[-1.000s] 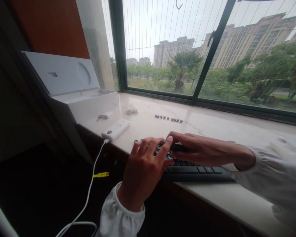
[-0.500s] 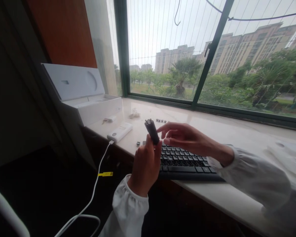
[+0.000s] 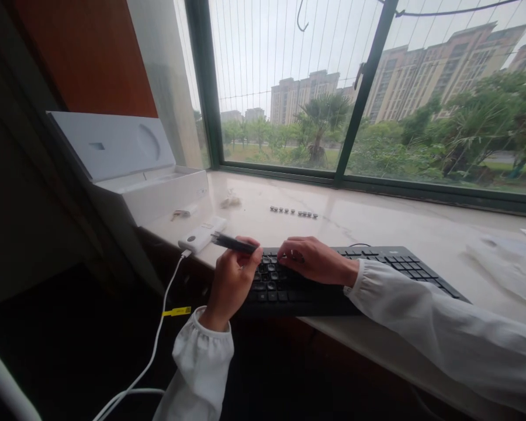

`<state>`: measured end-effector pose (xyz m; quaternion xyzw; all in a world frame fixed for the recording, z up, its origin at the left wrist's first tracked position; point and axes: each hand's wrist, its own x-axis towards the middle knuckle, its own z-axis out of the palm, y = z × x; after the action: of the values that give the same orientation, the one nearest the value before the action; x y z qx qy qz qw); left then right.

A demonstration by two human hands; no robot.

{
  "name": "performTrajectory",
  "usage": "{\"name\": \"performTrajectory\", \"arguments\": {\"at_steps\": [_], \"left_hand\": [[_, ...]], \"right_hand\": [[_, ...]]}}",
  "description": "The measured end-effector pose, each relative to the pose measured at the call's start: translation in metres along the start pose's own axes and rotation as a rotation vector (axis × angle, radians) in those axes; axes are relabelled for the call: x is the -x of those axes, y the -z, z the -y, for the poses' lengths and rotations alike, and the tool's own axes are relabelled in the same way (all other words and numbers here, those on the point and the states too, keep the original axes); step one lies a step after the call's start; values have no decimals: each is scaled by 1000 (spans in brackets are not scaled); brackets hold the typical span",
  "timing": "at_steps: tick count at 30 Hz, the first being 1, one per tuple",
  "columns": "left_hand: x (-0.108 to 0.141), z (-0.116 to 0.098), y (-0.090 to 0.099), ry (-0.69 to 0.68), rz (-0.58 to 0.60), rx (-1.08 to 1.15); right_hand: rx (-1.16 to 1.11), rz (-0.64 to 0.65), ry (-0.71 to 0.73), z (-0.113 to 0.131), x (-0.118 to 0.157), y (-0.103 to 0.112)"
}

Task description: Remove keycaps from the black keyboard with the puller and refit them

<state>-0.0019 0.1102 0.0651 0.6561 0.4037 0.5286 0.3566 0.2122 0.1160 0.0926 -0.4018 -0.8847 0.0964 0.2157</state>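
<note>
Presently, dark tool (image 3: 234, 242) clamped between thumb and fingers of left hand (image 3: 233, 278), held at left end of keyboard (image 3: 405, 266). Keyboard laid on windowsill (image 3: 359, 225). Right hand (image 3: 313, 260) placed over keyboard, fingers curled; whether anything is pinched cannot be told. Loose keys (image 3: 293, 211) set in row beyond keyboard. White power bank (image 3: 197, 237) plugged to cable (image 3: 169, 286).

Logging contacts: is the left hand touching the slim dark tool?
Touching: the head view shows the left hand gripping the slim dark tool in its fingers.

The keyboard (image 3: 298, 295) looks matt plastic, the countertop (image 3: 355, 219) glossy.
</note>
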Motion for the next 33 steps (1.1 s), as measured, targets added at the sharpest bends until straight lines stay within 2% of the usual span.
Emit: {"name": "performTrajectory", "arguments": {"at_steps": [7,13,16,18,21,25,28,30,33], "left_hand": [[2,-4,3,-22,167,-131],[-5,-4,3,13,162,-193],[-13,-14,-3,-52,158,-281],[-20,-23,-9,-78,197,-371],[-28,-35,-20,-118,231,-463],[-32,-44,-27,-153,241,-459],[-29,-47,-23,-177,262,-401],[-25,-42,-17,-187,225,-367],[-20,-22,-5,-190,61,-402]], "right_hand": [[52,-105,20,-1,2,-13],[-58,-122,106,8,3,-10],[-123,-101,54,15,1,-9],[-181,-100,-16,19,-1,-9],[-309,-140,-85,22,-4,-8],[-403,-198,-90,21,-8,-6],[-408,-194,-115,16,-10,-7],[-455,-184,-155,12,-11,-9],[-537,-170,-199,8,-13,-13]]}}
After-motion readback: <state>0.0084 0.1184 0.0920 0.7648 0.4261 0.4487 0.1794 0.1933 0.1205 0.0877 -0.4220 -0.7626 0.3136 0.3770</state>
